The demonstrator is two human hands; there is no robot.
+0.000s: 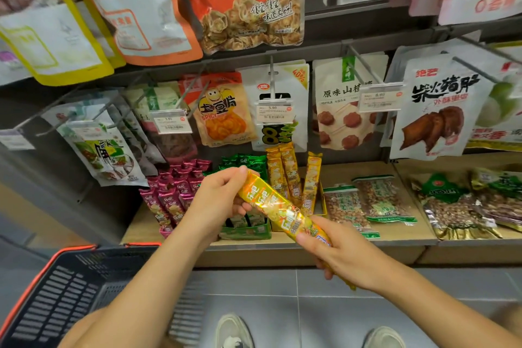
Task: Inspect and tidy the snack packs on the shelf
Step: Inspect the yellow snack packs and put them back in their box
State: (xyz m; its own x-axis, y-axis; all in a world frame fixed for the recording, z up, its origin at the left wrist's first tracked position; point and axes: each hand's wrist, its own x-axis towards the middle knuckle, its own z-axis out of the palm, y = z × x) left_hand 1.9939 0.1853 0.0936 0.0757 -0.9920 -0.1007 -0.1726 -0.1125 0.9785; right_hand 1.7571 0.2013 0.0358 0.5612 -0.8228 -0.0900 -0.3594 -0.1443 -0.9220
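Observation:
A long yellow snack pack (278, 206) is held slantwise in front of the low shelf (389, 246). My left hand (220, 200) grips its upper end, fingers curled round it. Gripping the lower end is my right hand (336, 251). Behind them, several more yellow packs (285, 175) stand upright in a box on the shelf, next to green packs (245, 162) and magenta packs (172, 192).
Bags of nuts (367, 203) and green-gold bags (457, 206) lie on the shelf at the right. Snack bags hang on hooks above, with price tags (274, 113). A dark shopping basket with an orange rim (70, 291) hangs at the lower left. Grey floor tiles and my shoes are below.

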